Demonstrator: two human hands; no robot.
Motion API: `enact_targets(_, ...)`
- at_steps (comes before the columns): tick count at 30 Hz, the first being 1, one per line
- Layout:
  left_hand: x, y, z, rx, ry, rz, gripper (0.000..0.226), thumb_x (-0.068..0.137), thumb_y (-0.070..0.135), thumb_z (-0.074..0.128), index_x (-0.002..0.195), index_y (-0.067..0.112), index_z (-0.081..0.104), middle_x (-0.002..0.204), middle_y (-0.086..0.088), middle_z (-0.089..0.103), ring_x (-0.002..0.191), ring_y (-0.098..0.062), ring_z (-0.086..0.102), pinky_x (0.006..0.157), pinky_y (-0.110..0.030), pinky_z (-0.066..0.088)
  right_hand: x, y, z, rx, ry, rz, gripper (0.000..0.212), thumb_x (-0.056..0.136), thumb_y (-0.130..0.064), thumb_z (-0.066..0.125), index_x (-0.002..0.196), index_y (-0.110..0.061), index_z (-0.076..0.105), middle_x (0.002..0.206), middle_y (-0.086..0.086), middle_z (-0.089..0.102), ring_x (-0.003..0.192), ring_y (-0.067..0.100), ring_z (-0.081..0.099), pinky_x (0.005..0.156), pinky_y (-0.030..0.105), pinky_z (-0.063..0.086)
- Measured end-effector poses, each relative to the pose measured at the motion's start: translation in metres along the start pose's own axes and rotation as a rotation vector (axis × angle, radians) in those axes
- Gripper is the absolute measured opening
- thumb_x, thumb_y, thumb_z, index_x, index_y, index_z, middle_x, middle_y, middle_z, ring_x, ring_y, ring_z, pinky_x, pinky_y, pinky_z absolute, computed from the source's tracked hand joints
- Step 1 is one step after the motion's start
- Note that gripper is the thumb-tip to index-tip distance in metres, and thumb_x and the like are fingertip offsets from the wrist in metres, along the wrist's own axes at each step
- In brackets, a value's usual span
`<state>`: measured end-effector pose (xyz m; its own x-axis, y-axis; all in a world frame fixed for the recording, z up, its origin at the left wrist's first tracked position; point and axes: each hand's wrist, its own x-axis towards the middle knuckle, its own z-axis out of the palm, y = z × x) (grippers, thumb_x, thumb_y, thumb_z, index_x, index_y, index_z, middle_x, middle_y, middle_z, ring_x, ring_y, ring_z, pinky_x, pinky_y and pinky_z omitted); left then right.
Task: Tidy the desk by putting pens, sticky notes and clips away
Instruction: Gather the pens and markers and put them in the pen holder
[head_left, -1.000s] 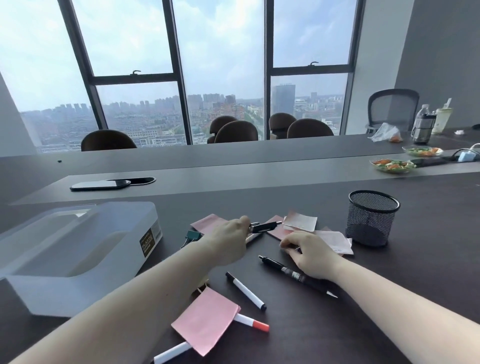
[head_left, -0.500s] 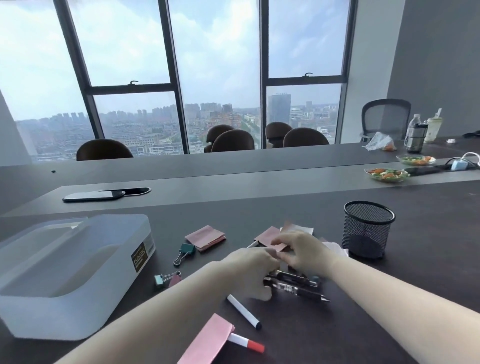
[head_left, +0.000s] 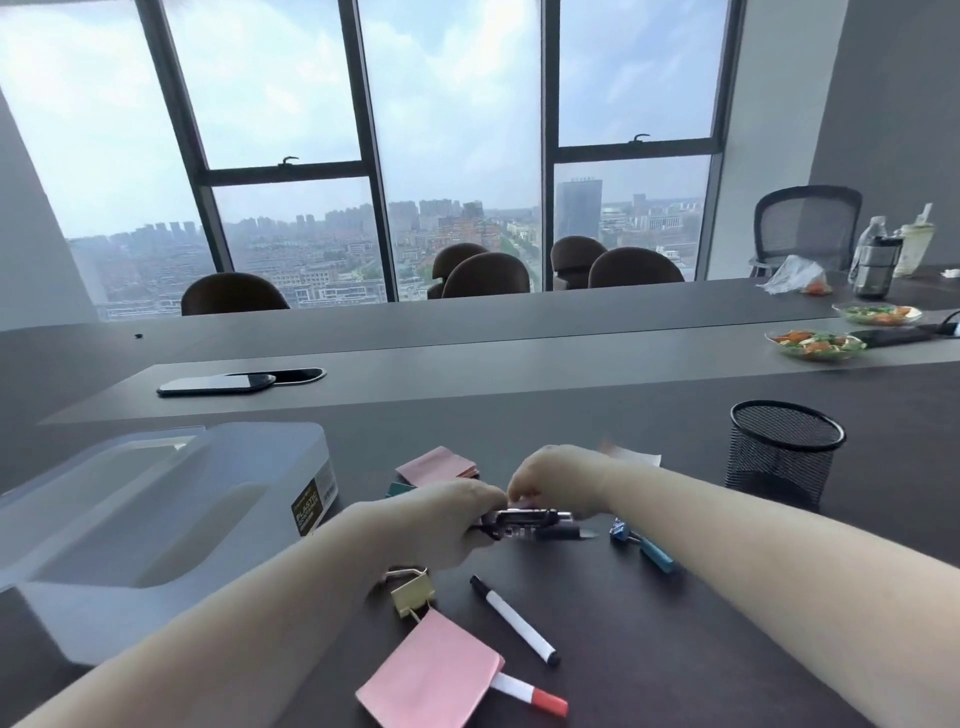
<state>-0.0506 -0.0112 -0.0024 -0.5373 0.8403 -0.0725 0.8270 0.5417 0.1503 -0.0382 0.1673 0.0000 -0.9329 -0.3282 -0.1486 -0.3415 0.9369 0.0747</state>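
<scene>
The left hand (head_left: 447, 519) has drawn back from the far notes and is now closed on a bundle of dark pens (head_left: 535, 524), just above the desk (head_left: 675, 649); the right hand (head_left: 558, 475) has left the long pen and pinches at the bundle's top — what it grips I cannot tell; gathering looks nearly done, so the cup (head_left: 784, 452) likely comes next; markers, clips and notes remain loose.

left hand (head_left: 447, 519) gripping black pens (head_left: 535, 524), right hand (head_left: 558, 475) touching them
</scene>
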Motion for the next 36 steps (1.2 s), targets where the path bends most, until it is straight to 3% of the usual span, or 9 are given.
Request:
enact_targets(4, -0.005, -0.011, -0.003, 0.024, 0.014, -0.093, 0.01, 0.09, 0.016, 0.047, 0.096, 0.01, 0.052, 0.087, 0.004, 0.049, 0.089, -0.026, 0.052, 0.082, -0.038, 0.043, -0.012, 0.002, 0.002, -0.063, -0.007, 0.013, 0.006, 0.086, -0.016, 0.049, 0.091, -0.018, 0.052, 0.098, 0.0, 0.053, 0.1, 0.028, 0.054, 0.068, 0.028, 0.042)
enact_targets(8, -0.014, -0.01, -0.006, 0.068, -0.014, -0.125, 0.009, 0.092, 0.022, 0.046, 0.086, 0.016, 0.044, 0.092, -0.006, 0.055, 0.095, -0.031, 0.054, 0.081, -0.037, 0.042, -0.016, 0.003, 0.013, 0.012, 0.085, 0.071, 0.015, 0.09, -0.017, 0.042, 0.091, -0.015, 0.057, 0.106, 0.005, 0.058, 0.109, 0.028, 0.054, 0.079, 0.03, 0.035)
enact_targets(11, -0.023, -0.01, -0.007, 0.108, -0.066, -0.156, 0.015, 0.094, 0.029, 0.047, 0.087, 0.017, 0.041, 0.107, -0.011, 0.06, 0.101, -0.03, 0.054, 0.081, -0.034, 0.041, -0.023, -0.003, 0.008, 0.024, 0.089, 0.091, 0.018, 0.094, -0.017, 0.037, 0.084, -0.022, 0.051, 0.097, 0.006, 0.058, 0.1, 0.028, 0.052, 0.068, 0.023, 0.026)
enact_targets(16, -0.038, -0.005, -0.013, 0.233, 0.052, -0.326, 0.036, 0.093, 0.05, 0.039, 0.073, 0.021, 0.038, 0.094, -0.006, 0.06, 0.098, -0.029, 0.057, 0.069, -0.031, 0.037, -0.043, -0.017, 0.008, -0.056, 0.153, 0.168, 0.022, 0.092, -0.022, 0.037, 0.07, -0.021, 0.04, 0.071, -0.004, 0.045, 0.083, 0.023, 0.047, 0.049, 0.022, 0.015)
enact_targets(19, -0.047, -0.007, -0.015, 0.176, 0.171, -0.419, 0.025, 0.094, 0.041, 0.036, 0.079, 0.023, 0.041, 0.102, -0.004, 0.063, 0.101, -0.031, 0.058, 0.069, -0.031, 0.036, -0.046, -0.027, 0.007, 0.128, 0.094, 0.188, 0.032, 0.09, -0.026, 0.047, 0.06, -0.025, 0.037, 0.064, -0.01, 0.038, 0.079, 0.021, 0.045, 0.05, 0.018, 0.026)
enact_targets(22, -0.054, -0.008, -0.014, 0.052, 0.265, -0.469, 0.024, 0.096, 0.028, 0.036, 0.113, 0.014, 0.047, 0.12, -0.012, 0.062, 0.104, -0.033, 0.057, 0.073, -0.03, 0.036, -0.049, -0.042, 0.007, 0.391, 0.012, 0.204, 0.028, 0.085, -0.043, 0.057, 0.066, -0.026, 0.046, 0.069, -0.007, 0.051, 0.073, 0.018, 0.052, 0.058, 0.023, 0.038)
enact_targets(27, -0.066, -0.004, -0.009, -0.284, 0.207, -0.418, 0.037, 0.099, 0.02, 0.038, 0.135, 0.013, 0.037, 0.089, -0.002, 0.057, 0.067, -0.015, 0.053, 0.048, -0.008, 0.038, -0.053, -0.065, 0.004, 0.463, -0.051, 0.15, 0.037, 0.077, -0.047, 0.068, 0.089, -0.014, 0.061, 0.087, 0.0, 0.06, 0.079, 0.017, 0.055, 0.065, 0.026, 0.043)
enact_targets(32, -0.074, -0.005, -0.004, -0.176, 0.191, -0.429, 0.029, 0.099, 0.019, 0.036, 0.125, 0.007, 0.04, 0.098, -0.009, 0.052, 0.084, -0.024, 0.052, 0.073, -0.027, 0.039, -0.052, -0.08, 0.007, 0.264, 0.004, 0.18, 0.011, 0.082, -0.026, 0.055, 0.076, -0.018, 0.048, 0.113, 0.011, 0.061, 0.102, 0.029, 0.057, 0.075, 0.029, 0.042)
enact_targets(36, -0.081, -0.005, -0.004, -0.173, 0.165, -0.444, 0.025, 0.098, 0.02, 0.039, 0.117, 0.004, 0.044, 0.098, -0.005, 0.046, 0.088, -0.02, 0.043, 0.075, -0.024, 0.032, -0.055, -0.082, 0.014, 0.342, 0.06, 0.272, 0.013, 0.09, -0.02, 0.04, 0.079, -0.019, 0.046, 0.124, 0.012, 0.056, 0.114, 0.028, 0.053, 0.079, 0.027, 0.034)
